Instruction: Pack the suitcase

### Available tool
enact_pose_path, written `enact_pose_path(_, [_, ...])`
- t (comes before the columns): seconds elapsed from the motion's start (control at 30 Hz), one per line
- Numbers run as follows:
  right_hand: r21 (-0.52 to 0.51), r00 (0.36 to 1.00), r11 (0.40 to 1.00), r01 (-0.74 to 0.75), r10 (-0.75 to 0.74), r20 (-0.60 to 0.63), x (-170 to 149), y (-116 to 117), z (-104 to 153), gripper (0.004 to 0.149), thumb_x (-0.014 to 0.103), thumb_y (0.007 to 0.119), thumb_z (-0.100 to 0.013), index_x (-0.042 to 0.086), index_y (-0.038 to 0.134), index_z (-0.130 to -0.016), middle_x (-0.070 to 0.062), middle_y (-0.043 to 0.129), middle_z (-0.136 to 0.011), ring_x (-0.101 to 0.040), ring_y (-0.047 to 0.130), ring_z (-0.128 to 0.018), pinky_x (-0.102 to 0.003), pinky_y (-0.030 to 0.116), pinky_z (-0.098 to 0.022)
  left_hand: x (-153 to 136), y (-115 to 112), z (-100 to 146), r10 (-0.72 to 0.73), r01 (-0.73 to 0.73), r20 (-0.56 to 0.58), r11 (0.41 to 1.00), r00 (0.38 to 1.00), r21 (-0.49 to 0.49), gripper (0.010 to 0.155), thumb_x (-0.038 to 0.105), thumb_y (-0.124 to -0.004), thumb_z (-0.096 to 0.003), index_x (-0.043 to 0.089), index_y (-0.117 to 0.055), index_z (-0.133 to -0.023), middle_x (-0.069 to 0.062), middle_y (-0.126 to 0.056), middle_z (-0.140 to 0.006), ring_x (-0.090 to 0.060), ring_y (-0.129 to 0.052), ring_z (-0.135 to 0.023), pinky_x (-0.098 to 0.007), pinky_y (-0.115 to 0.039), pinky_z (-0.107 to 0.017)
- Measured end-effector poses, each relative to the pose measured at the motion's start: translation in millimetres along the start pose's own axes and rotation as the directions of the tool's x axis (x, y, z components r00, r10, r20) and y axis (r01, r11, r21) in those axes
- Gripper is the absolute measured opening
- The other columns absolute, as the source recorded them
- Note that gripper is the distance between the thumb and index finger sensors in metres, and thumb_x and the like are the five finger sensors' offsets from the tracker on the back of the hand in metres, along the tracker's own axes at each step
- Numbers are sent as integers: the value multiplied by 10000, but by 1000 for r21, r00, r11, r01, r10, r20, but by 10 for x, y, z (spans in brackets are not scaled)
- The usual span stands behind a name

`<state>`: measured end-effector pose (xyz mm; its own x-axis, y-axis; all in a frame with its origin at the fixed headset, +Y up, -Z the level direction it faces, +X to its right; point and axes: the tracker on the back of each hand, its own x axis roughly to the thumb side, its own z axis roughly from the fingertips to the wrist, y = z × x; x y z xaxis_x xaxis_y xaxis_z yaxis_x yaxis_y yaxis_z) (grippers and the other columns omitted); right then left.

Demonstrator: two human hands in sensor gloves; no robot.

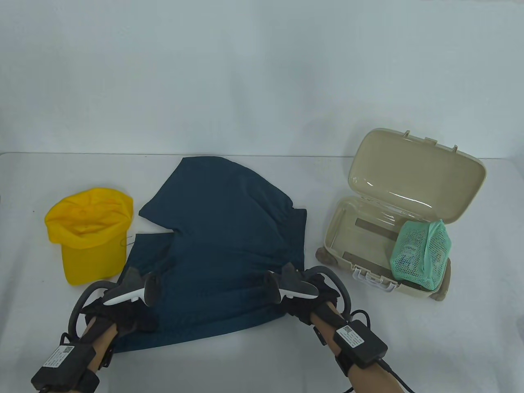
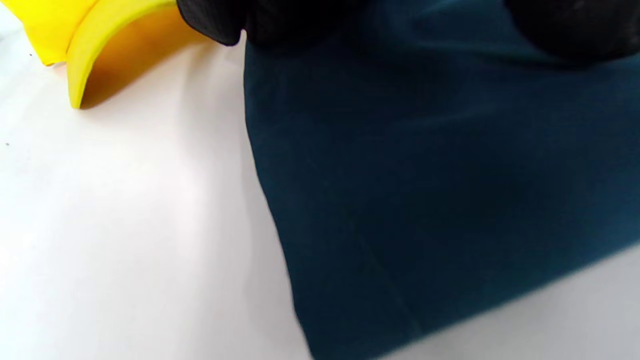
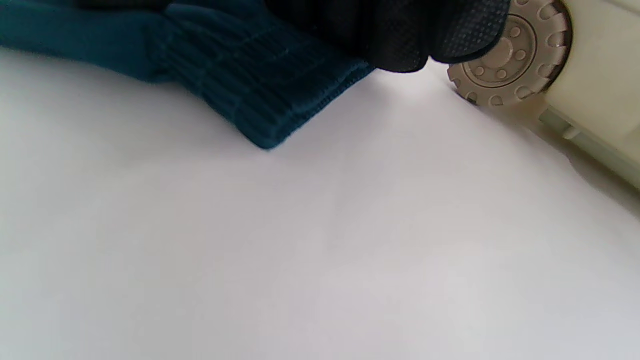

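Observation:
Dark teal shorts (image 1: 221,237) lie spread flat in the middle of the table. My left hand (image 1: 137,286) rests on their near left leg; in the left wrist view its black glove (image 2: 280,20) lies on the fabric (image 2: 440,175). My right hand (image 1: 286,282) is on the near right corner of the waistband, and its glove (image 3: 400,35) covers the ribbed band (image 3: 260,75). The trackers hide both hands' fingers, so I cannot tell their grip. A beige suitcase (image 1: 339,229) stands open at the right with a green mesh bag (image 1: 419,254) inside.
A yellow cap (image 1: 88,233) lies left of the shorts and shows in the left wrist view (image 2: 100,30). The suitcase lid (image 1: 417,172) leans back open. A suitcase wheel (image 3: 505,55) sits just right of my right hand. White table (image 1: 254,360) shows near the front edge.

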<state>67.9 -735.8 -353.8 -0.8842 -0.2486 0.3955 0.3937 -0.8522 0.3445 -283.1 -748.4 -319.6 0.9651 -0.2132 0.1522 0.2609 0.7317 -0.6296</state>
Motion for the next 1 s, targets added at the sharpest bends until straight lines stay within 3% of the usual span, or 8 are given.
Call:
enact_pose_path(0.13, [-72,995,993,94,-95,-12,-87,-225,-41,825,651,579,-465,143,497,-1109,-154,612,-1148,-417,717,-1023,-555,669,-702,55,200,1,25,-30,38,991,999,127,949,665,-639,-441,232,-198,-1161,-113,-259,-1243,-365,-390,-1166,-485,-453,-848])
enact_pose_path(0.33, [-125,977,974,188,-199,-82,-244,-650,-324,880,659,564,-466,135,345,-1137,-180,423,-1201,-477,524,-1087,-598,565,-746,66,731,-217,101,-94,-15,962,995,256,938,665,-621,-445,248,-175,-1156,-105,-212,-1241,-366,-332,-1170,-492,-419,-852])
enact_pose_path(0.47, [-137,948,950,281,-297,-115,-315,-761,-558,905,671,558,-460,134,297,-1140,-186,357,-1209,-491,434,-1101,-608,504,-764,136,972,-384,82,-58,-69,951,994,305,934,680,-597,-436,264,-166,-1152,-88,-199,-1243,-354,-312,-1176,-488,-405,-858])
enact_pose_path(0.53, [-124,934,945,304,-321,-156,-341,-778,-698,918,679,552,-455,133,276,-1139,-188,334,-1211,-491,412,-1101,-605,484,-771,140,1062,-497,143,-117,-52,932,988,343,942,695,-585,-430,274,-147,-1150,-83,-184,-1245,-353,-293,-1179,-487,-393,-863])
enact_pose_path(0.63, [-98,919,938,334,-347,-187,-334,-787,-831,934,689,546,-449,132,253,-1139,-191,312,-1212,-493,385,-1105,-602,466,-777,102,1079,-671,316,-291,-11,887,949,359,949,703,-585,-425,295,-122,-1146,-66,-90,-1236,-365,-110,-1152,-507,-279,-858])
enact_pose_path(0.73, [-79,912,931,357,-366,-186,-287,-782,-930,941,697,542,-445,133,249,-1139,-190,310,-1213,-487,383,-1107,-602,460,-778,96,1048,-840,347,-321,-8,876,938,360,955,723,-563,-420,308,-93,-1140,-37,-64,-1234,-353,-36,-1137,-506,-227,-856])
enact_pose_path(1.0, [-70,887,918,390,-395,-239,-216,-718,-1141,953,719,525,-432,147,247,-1141,-175,307,-1219,-473,375,-1118,-599,447,-788,45,870,-1171,416,-416,55,878,908,236,943,736,-552,-417,313,-121,-1142,-35,-123,-1246,-359,-125,-1155,-518,-289,-853])
